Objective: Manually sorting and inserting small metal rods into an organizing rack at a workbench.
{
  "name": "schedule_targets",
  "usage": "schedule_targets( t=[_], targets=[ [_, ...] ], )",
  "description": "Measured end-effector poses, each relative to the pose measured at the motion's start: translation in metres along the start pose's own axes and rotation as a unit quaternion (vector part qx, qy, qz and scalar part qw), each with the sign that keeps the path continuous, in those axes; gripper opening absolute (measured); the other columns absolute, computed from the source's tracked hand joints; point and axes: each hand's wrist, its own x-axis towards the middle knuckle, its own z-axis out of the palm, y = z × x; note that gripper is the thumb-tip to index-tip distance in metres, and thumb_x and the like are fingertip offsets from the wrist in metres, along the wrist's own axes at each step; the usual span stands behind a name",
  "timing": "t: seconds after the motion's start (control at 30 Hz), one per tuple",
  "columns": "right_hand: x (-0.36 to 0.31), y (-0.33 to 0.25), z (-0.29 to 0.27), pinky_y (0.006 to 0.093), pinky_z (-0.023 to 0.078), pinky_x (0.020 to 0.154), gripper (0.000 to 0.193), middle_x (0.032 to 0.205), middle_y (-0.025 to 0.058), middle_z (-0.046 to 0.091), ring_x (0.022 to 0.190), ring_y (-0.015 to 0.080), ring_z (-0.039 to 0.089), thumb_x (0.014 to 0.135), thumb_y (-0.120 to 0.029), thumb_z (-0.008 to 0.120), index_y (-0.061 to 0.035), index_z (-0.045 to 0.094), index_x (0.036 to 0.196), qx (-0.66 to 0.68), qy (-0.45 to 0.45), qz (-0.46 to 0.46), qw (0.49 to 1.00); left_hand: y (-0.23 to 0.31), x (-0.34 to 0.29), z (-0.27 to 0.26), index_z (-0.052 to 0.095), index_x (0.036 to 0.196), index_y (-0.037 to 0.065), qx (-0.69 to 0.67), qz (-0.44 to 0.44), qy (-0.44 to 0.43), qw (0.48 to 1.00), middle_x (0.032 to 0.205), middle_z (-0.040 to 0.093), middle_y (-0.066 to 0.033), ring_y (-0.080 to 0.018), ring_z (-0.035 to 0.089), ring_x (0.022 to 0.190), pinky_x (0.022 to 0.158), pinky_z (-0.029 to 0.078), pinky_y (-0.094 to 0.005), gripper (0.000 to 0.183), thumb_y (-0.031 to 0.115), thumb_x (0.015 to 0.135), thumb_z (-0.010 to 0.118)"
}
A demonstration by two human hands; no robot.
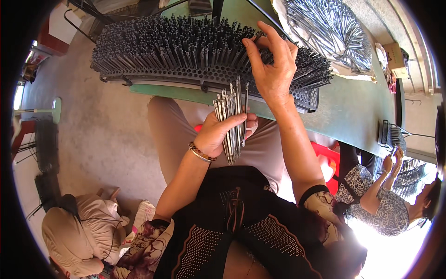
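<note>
My left hand [214,135] is closed round a bundle of slim silvery metal rods [227,123], held upright over my lap, with the thumb across their front. One or two rods at the bundle's right side stand slightly apart from the others. Above it, my right hand [277,69] reaches over a long black perforated rack [158,76], its thumb and forefinger apart. Dark slim rods [176,42] stand densely upright in the rack's holes. The right fingertips are among or just above the rod tops; any contact there is partly hidden.
A large heap of loose silvery rods [325,35] lies on paper at the far right of the green table [357,111]. At right, a person [376,200] works at another small rack [392,135]. Someone in a beige hat [69,237] is at lower left. A red stool [329,162] stands beside me.
</note>
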Motion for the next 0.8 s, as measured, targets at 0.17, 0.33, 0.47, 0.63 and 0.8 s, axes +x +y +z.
schedule_targets(
  t=[0.17, 0.33, 0.47, 0.63, 0.8],
  targets=[
    [-0.001, -0.003, -0.002, 0.0285, 0.038, 0.080, 0.040, 0.075, 0.0003, 0.066, 0.071, 0.0128, 0.058, 0.075, -0.012, 0.076, -0.0084, 0.061, 0.112, -0.007, -0.016, 0.015, 1.000, 0.000, 0.000, -0.001, 0.056, 0.112, -0.002, -0.004, -0.003, 0.002, 1.000, 0.101, 0.065, -0.0156, -0.0220, 0.066, 0.086, 0.073, 0.057, -0.0327, 0.027, 0.008, 0.087, 0.059],
    [-0.006, -0.001, 0.002, 0.0302, 0.037, 0.082, 0.039, 0.080, -0.0005, 0.066, 0.077, 0.0142, 0.058, 0.074, -0.012, 0.076, -0.0097, 0.062, 0.110, -0.015, -0.034, 0.009, 0.999, 0.002, -0.002, -0.003, 0.054, 0.114, -0.002, 0.004, 0.006, -0.014, 1.000, 0.102, 0.065, -0.0161, -0.0226, 0.066, 0.088, 0.071, 0.057, -0.0325, 0.028, 0.007, 0.088, 0.057],
    [-0.006, -0.003, -0.002, 0.0314, 0.037, 0.081, 0.033, 0.096, 0.0027, 0.064, 0.088, 0.0197, 0.057, 0.072, -0.013, 0.075, -0.0093, 0.066, 0.103, -0.058, -0.046, -0.050, 0.996, 0.001, -0.001, -0.004, 0.054, 0.113, -0.002, 0.006, 0.014, -0.014, 1.000, 0.102, 0.065, -0.0162, -0.0228, 0.066, 0.087, 0.069, 0.057, -0.0327, 0.027, 0.007, 0.087, 0.057],
    [-0.010, -0.005, -0.012, 0.0329, 0.040, 0.080, 0.033, 0.096, 0.0042, 0.064, 0.090, 0.0213, 0.056, 0.073, -0.011, 0.074, -0.0084, 0.066, 0.106, -0.049, -0.067, -0.055, 0.995, 0.002, -0.002, -0.005, 0.055, 0.111, -0.001, 0.003, 0.016, -0.018, 1.000, 0.100, 0.066, -0.0158, -0.0226, 0.067, 0.084, 0.064, 0.057, -0.0314, 0.025, 0.007, 0.087, 0.058],
    [-0.006, -0.003, -0.010, 0.0325, 0.039, 0.080, 0.028, 0.095, 0.0040, 0.064, 0.090, 0.0209, 0.056, 0.074, -0.009, 0.072, -0.0092, 0.068, 0.102, -0.024, -0.081, -0.064, 0.994, 0.003, -0.002, 0.000, 0.056, 0.110, -0.001, 0.009, 0.007, -0.010, 1.000, 0.099, 0.066, -0.0150, -0.0214, 0.066, 0.081, 0.062, 0.056, -0.0306, 0.025, 0.009, 0.087, 0.059]
  ],
)
